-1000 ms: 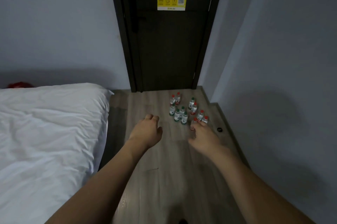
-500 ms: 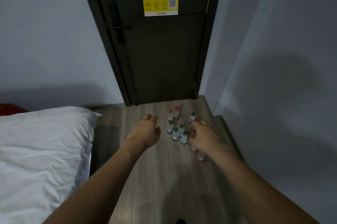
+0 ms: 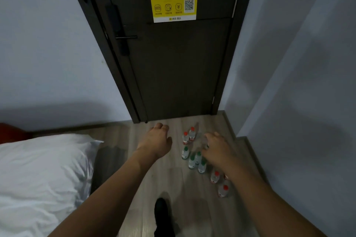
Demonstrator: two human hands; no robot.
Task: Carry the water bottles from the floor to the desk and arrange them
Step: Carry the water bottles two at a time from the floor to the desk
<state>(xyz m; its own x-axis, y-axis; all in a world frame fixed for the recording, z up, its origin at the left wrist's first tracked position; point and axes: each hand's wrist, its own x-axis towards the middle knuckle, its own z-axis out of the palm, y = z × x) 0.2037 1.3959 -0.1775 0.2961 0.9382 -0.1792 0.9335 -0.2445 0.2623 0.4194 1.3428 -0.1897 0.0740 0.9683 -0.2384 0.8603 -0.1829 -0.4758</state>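
Note:
Several small water bottles stand upright on the wooden floor near the door: a red-capped pair (image 3: 189,135) at the back, green-capped ones (image 3: 194,160) in the middle and red-capped ones (image 3: 221,184) nearest me. My left hand (image 3: 156,142) hangs in the air left of the cluster, fingers loosely curled and holding nothing. My right hand (image 3: 217,150) is stretched out over the cluster's right side with relaxed fingers and hides some bottles; whether it touches any I cannot tell. No desk is in view.
A dark door (image 3: 173,63) with a yellow Wi-Fi sticker (image 3: 173,3) closes the far end. A bed with white bedding (image 3: 42,175) fills the left. A wall (image 3: 300,101) bounds the right side. My dark shoe (image 3: 162,215) is on the floor below.
I have walked closer to the door and the bottles. Both hands stay extended, and the right hand now covers the cluster's right side. A shoe has come into view.

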